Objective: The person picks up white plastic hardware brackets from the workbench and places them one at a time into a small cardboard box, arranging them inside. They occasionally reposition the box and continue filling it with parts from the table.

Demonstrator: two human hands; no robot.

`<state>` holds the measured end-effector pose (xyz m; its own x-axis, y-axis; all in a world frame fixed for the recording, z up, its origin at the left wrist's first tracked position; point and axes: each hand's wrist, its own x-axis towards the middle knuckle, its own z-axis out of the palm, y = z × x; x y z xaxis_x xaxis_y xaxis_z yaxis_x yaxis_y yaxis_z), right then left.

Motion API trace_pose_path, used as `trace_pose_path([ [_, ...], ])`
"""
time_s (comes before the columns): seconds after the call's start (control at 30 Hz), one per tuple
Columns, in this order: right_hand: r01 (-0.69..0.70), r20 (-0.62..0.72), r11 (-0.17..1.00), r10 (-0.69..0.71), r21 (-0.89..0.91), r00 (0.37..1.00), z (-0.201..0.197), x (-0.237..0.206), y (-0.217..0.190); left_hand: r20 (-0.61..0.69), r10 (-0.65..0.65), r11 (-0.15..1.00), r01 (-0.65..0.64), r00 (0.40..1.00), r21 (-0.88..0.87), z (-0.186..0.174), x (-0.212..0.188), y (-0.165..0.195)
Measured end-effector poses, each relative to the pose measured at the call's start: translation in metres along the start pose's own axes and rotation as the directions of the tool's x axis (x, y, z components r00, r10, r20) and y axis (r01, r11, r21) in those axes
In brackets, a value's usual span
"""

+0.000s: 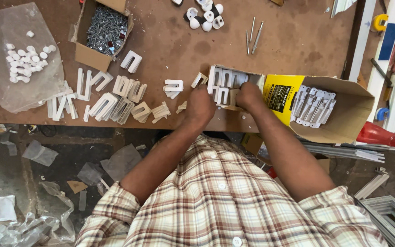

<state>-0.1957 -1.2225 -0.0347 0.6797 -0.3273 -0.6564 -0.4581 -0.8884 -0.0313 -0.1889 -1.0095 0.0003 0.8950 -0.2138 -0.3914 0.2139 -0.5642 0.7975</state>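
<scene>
Evidently light and stiff, white plastic brackets [222, 87] sit under both hands [200, 106] [248, 96], best pinched by their arms; finger state hidden.

Left hand [200, 106] and right hand [248, 95] both closed around white plastic brackets [222, 87] at open end of long cardboard box [344, 110]. More white clips [313, 106] inside box, right of hands. Loose brackets [115, 103] scattered left of box. Screw carton [105, 29] far left above them. Plastic bag of white caps [21, 59] beyond carton.
</scene>
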Motion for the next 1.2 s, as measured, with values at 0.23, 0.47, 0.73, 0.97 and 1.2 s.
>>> trace_pose_path([
  [0.23, -0.049, 0.014, 0.996, 0.048, 0.071, 0.999, -0.002, 0.005, 0.0, -0.011, 0.009, 1.0, -0.009, 1.0, -0.006, 0.0, 0.001, -0.002],
  [0.47, -0.145, 0.033, 0.982, 0.142, 0.121, 0.989, 0.003, 0.001, -0.002, 0.012, -0.028, 1.0, 0.028, 1.0, 0.011, 0.0, 0.002, -0.001],
  [0.73, -0.096, 0.087, 0.962, 0.076, 0.254, 0.993, -0.001, -0.011, 0.005, 0.012, -0.006, 1.0, 0.006, 1.0, 0.013, 0.001, 0.002, 0.0],
  [0.97, -0.017, -0.009, 0.967, 0.02, 0.253, 1.0, 0.008, -0.009, 0.011, 0.07, -0.057, 0.998, 0.054, 0.996, 0.04, -0.001, 0.003, 0.0],
  [1.2, 0.166, -0.322, 0.954, -0.08, 0.248, 0.943, -0.011, -0.042, -0.002, 0.068, -0.051, 0.993, 0.043, 0.996, 0.114, 0.0, 0.005, 0.0],
])
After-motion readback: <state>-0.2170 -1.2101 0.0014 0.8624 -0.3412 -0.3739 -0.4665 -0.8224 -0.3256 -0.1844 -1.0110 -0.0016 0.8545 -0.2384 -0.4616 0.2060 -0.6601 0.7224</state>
